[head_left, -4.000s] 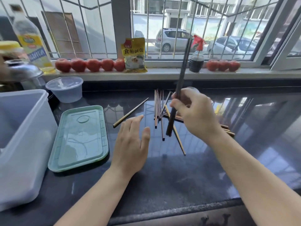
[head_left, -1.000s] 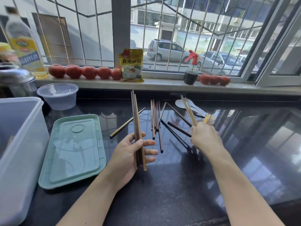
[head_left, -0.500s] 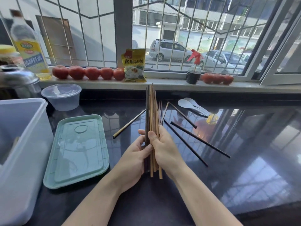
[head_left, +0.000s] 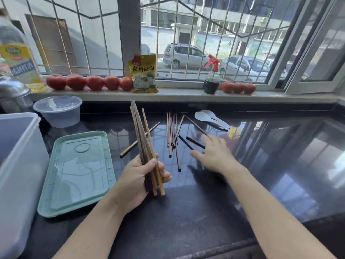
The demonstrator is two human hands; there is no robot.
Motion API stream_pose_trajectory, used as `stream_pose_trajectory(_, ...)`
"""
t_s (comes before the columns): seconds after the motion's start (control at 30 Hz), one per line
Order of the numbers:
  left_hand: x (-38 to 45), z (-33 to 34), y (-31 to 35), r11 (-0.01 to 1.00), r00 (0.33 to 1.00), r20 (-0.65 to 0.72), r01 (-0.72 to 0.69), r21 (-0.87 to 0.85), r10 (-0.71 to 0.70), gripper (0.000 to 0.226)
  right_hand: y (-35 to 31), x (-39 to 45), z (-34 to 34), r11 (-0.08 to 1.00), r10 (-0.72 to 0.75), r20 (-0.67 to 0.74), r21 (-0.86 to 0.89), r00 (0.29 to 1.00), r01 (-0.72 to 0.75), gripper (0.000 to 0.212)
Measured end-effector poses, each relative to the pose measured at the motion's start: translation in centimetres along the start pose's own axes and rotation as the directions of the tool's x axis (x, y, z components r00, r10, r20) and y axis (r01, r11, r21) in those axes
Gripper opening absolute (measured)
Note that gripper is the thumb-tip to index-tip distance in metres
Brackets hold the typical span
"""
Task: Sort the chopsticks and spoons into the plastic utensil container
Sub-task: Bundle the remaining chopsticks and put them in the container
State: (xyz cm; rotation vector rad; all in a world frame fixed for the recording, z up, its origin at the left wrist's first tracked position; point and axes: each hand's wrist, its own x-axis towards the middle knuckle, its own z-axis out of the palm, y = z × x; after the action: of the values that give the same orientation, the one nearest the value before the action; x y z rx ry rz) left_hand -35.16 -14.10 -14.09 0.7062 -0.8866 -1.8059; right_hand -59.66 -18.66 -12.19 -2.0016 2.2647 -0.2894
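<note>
Chopsticks, a brown wooden bundle [head_left: 144,144], stand tilted in the left hand [head_left: 141,176], fingers wrapped round them, just right of the mint-green plastic lid [head_left: 78,174] on the dark glossy tabletop [head_left: 205,212]. Loose wooden chopsticks [head_left: 172,135] lie further right of the lid. Right hand [head_left: 214,156] is spread wide, empty, over two dark chopsticks [head_left: 194,142], poss. touching them. White plastic spoons [head_left: 209,118] lie beyond. Translucent plastic utensil container [head_left: 16,165] sits left of lid.
</note>
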Motion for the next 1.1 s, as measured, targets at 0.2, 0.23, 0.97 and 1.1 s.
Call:
stream_pose_trajectory(0.2, 0.0, -0.2, 0.3, 0.999, 0.999, 0.005, 0.035, -0.005, -0.035, 0.027, 5.0, -1.0, -0.1, 0.888, -0.204, 0.046, -0.411, 0.978, 0.205, 0.022)
stream_pose_trajectory(0.23, 0.0, -0.2, 0.4, 0.999, 0.999, 0.007, 0.045, -0.006, -0.045, 0.027, 5.2, -1.2, -0.4, 0.856, -0.229, 0.067, -0.461, 0.971, 0.234, 0.027)
stream_pose_trajectory(0.97, -0.4, -0.7, 1.2, 0.984, 0.991, 0.011, 0.133, -0.114, -0.133, 0.032, 4.1, -2.5, -2.9, 0.624, -0.545, 0.077, -0.628, 0.835, 0.465, 0.032)
stream_pose_trajectory(1.1, -0.6, -0.5, 1.0, 0.967, 0.965, 0.093, 0.249, -0.057, -0.243, 0.024, 1.5, -3.1, -3.0, 0.395, -0.913, -0.159, -0.569, 0.375, 0.721, 0.023)
